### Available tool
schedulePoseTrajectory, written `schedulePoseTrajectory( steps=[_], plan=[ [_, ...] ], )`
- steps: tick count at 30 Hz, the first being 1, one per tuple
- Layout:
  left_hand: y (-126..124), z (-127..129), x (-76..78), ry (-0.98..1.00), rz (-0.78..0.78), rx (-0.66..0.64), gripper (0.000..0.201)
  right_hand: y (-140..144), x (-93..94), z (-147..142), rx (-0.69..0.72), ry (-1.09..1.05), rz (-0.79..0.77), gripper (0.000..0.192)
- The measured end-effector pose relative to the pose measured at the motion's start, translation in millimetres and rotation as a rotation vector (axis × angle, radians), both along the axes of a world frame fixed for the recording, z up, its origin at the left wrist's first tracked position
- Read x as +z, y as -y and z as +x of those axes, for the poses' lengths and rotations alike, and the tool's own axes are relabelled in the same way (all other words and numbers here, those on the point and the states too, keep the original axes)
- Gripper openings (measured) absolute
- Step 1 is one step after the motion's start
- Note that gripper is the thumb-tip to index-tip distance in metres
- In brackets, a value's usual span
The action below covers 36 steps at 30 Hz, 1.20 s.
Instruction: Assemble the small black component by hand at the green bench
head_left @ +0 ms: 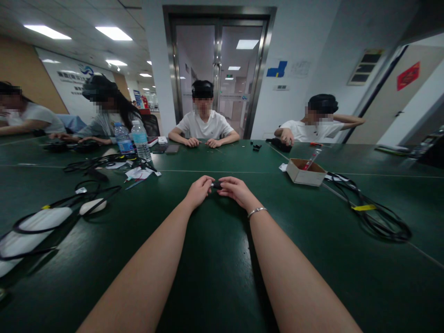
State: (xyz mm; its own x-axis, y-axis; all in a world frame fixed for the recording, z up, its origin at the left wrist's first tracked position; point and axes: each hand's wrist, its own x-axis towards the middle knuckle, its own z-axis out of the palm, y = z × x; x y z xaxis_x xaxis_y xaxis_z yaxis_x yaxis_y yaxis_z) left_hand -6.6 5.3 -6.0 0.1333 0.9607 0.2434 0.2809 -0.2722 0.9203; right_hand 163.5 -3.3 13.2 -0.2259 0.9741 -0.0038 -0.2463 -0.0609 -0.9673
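Both our hands pinch one small black part over the green table.

Our left hand (199, 190) and right hand (236, 188) meet fingertip to fingertip out in front of us, fingers curled in and nearly closed on the small black part (217, 185); it sits between the two hands just above the green table (215, 259), too small to name better. Silver bracelet (256, 211) on our right wrist. Open cardboard box (305, 172) with a red-tipped tool to the right, coiled black cable (374, 217) beyond it. Two water bottles (133, 138) far left, white pouches with black cords (45, 222) near left. Four other people sit across the table, hands on it.
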Motion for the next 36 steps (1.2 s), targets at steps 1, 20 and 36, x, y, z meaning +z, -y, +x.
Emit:
schedulePoseTrajectory(
  steps=[1, 20, 36],
  plan=[
    [-0.1, -0.1, 0.0, 0.0, -0.003, -0.004, 0.028, 0.0, 0.0, 0.0, 0.0, 0.0, 0.001, 0.016],
    [-0.2, -0.2, 0.3, -0.012, 0.003, -0.01, 0.027, -2.1, -1.0, -0.4, -0.015, 0.003, -0.014, 0.016],
    [0.4, 1.1, 2.0, 0.031, -0.027, -0.023, 0.025, -1.5, -1.4, 0.5, -0.012, 0.008, -0.004, 0.016]
  ],
)
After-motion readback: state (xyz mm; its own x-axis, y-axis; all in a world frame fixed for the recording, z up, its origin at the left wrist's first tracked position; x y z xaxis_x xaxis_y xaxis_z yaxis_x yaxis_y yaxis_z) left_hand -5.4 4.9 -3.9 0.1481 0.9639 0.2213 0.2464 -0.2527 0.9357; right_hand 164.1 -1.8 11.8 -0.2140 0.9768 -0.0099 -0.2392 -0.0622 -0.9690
